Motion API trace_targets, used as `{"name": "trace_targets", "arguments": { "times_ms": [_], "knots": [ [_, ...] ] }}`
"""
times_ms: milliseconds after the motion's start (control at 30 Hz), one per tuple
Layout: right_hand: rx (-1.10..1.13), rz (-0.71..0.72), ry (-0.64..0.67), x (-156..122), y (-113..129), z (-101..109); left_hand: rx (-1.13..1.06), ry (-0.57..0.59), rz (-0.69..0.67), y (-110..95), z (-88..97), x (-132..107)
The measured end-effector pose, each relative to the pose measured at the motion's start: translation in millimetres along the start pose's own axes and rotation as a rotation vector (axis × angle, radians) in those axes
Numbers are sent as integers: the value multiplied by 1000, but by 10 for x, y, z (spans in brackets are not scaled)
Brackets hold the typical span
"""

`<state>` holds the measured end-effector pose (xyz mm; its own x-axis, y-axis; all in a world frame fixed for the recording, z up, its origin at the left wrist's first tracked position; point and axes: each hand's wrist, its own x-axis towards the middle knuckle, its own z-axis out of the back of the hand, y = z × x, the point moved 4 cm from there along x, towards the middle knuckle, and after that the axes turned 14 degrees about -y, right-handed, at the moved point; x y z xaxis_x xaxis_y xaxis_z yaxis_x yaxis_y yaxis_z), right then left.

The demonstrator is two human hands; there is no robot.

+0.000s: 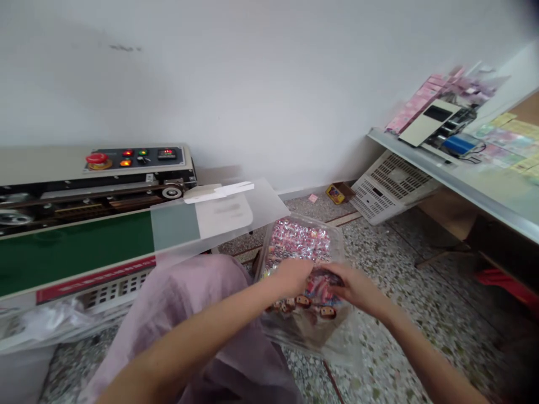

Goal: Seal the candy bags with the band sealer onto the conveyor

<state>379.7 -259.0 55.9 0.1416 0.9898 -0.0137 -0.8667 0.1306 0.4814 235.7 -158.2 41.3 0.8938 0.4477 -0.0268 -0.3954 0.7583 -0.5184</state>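
Observation:
Both hands meet over a clear plastic bin [341, 241] on the floor. My left hand [292, 276] is closed, its fingers curled at the left side of a red-and-blue printed packet [320, 287]. My right hand [347, 283] grips that packet from the right, thumb and fingers pinched on its edge. A dark strip shows along its top. Many shiny pink wrapped packets [298, 241] fill the bin's far part. Nearer, several small brown pieces with face-like prints [303, 302] lie below the hands. Blur hides the fingertips.
A sealing machine [138, 160] with lit buttons and a green conveyor belt [80, 247] stands at left, its white end plate [225, 216] reaching toward the bin. At right are a table [475, 179], a white crate [391, 185] and a small yellow box [337, 193].

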Motion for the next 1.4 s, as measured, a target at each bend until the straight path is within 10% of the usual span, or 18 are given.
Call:
{"name": "trace_targets", "arguments": {
  "times_ms": [200, 367, 633, 867, 1067, 1267, 1400],
  "knots": [
    [-53, 302, -31, 1126, 1224, 656, 107, -189, 4, 488, 1571, -214],
    [-128, 467, -36, 2054, 2088, 626, 234, -334, 178, 1119, 2511, -563],
    [-313, 564, -10, 2839, 2393, -326, 240, -437, 448, 2146, 2198, -703],
    [-330, 523, 124, 2995, 2493, -113, 61, -418, 369, 2221, 2369, -649],
    [-305, 390, 212, 3117, 2410, -287, -81, -255, 314, 2450, 2357, -447],
    [-90, 377, 417, 3174, 2188, 16, -502, -5, 164, 2356, 2372, -182],
    [-22, 306, 530, 3333, 1924, -19, -369, 135, 201, 2424, 2251, 101]
  ]
}}
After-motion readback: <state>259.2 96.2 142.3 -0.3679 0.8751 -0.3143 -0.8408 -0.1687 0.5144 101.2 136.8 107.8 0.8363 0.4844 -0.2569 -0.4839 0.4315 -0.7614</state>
